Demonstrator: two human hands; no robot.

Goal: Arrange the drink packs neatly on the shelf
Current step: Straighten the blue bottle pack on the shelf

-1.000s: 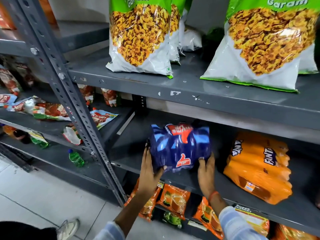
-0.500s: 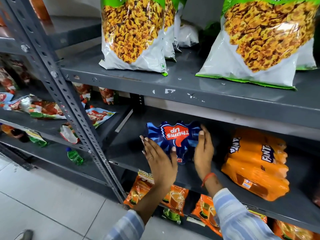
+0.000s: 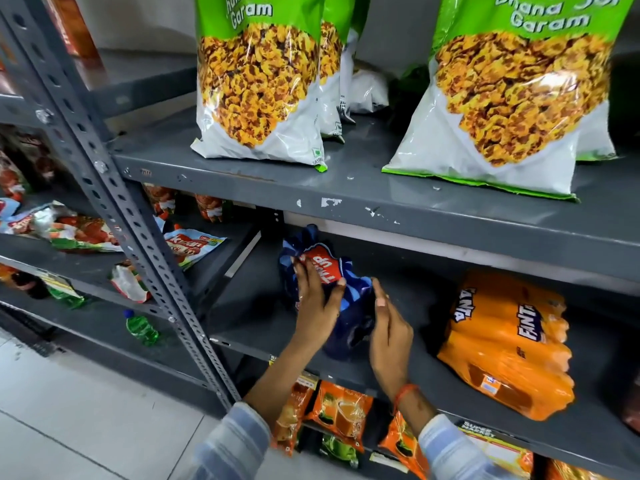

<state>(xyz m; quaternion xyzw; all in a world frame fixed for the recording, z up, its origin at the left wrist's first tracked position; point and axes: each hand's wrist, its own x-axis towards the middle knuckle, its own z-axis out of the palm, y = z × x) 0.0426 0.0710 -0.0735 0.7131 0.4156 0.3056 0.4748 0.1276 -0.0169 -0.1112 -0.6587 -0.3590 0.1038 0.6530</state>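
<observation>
Middle shelf (image 3: pixel 263 327), grey steel. Blue pack (image 3: pixel 349 317) sits toward its left end, turned at an angle, red label up. The lettering on the label is partly covered by fingers; only "UP" reads clearly.

Left hand (image 3: pixel 313 306) lies flat on the pack's top and left side, fingers spread over the label, thumb on the blue wrap. Pressing rather than clamped, as far as can be seen. Right hand (image 3: pixel 389 330) is at the pack's right side, fingers straight and together, palm facing the wrap. Whether it touches the pack or hangs just beside it cannot be told. The pack's near lower edge is hidden behind both wrists.

Orange pack (image 3: pixel 509 344) lies on the same shelf to the right, well apart from the blue one, tilted with the Fanta lettering running sideways. A dark shape at the far right frame edge is cut off, unidentifiable.

Top shelf (image 3: pixel 381 199): snack bags (image 3: pixel 259 98), green and white, upright; tops cut off by the frame. More bags behind them, mostly hidden.

Bottom shelf: orange sachets (image 3: pixel 341 414) hang at its front edge, partly hidden by the striped sleeves (image 3: pixel 235 445).

Left bay beyond the upright (image 3: pixel 114 188): loose packets, blurred. A green bottle (image 3: pixel 142 329) lies on its side lower down.
</observation>
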